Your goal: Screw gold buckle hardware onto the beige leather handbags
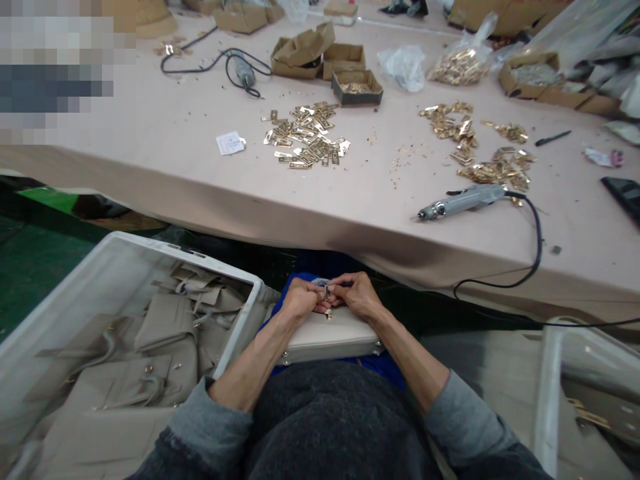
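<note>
A light beige handbag (327, 339) lies across my lap, with a small gold fitting (329, 314) showing on it. At its far edge, my left hand (302, 297) and my right hand (358, 295) meet with bent fingers. Both pinch a small shiny metal fitting (327, 291), which the fingertips partly cover. Whether that piece is fastened to the bag cannot be made out.
A grey electric screwdriver (463, 202) rests near the table's (200, 157) front edge, its cord hanging over. Flat metal plates (313, 137) and gold parts (495, 170) lie in piles. A white bin (117, 243) of bag pieces stands left, another bin (547, 393) right.
</note>
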Demonstrator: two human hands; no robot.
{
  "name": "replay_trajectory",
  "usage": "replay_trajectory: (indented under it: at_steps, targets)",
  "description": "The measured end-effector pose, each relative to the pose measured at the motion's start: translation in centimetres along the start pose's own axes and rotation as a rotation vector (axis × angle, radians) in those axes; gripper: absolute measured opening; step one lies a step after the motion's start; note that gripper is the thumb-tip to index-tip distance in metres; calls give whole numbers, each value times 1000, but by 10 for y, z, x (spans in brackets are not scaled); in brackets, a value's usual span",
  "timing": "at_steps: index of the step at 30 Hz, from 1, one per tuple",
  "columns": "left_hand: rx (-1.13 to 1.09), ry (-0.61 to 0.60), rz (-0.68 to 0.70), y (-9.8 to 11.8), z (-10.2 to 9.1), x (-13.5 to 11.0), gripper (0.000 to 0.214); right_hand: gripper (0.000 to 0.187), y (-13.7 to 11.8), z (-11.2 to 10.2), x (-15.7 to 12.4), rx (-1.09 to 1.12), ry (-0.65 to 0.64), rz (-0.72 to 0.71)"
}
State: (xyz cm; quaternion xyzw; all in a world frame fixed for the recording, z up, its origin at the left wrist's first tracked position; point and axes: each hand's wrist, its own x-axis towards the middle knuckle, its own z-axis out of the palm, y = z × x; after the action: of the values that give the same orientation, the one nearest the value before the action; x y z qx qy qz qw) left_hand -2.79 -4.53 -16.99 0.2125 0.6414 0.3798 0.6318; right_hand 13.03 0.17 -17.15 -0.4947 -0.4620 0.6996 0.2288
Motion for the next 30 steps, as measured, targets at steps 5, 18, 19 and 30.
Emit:
replay_trajectory:
  at_steps: [5,18,19,30]
  targets:
    - [16,-19,15,0,-1,-1,7,40,3,3,3,-23,28,14]
    - [48,82,23,3,5,-1,10,46,6,-8,-4,-141,-63,-64]
    - [48,88,19,4,5,-1,10,45,7,-10,-3,-192,-56,-92]
    - [93,107,51,4,4,-4,13,36,3,-13,-1,-370,-83,-212]
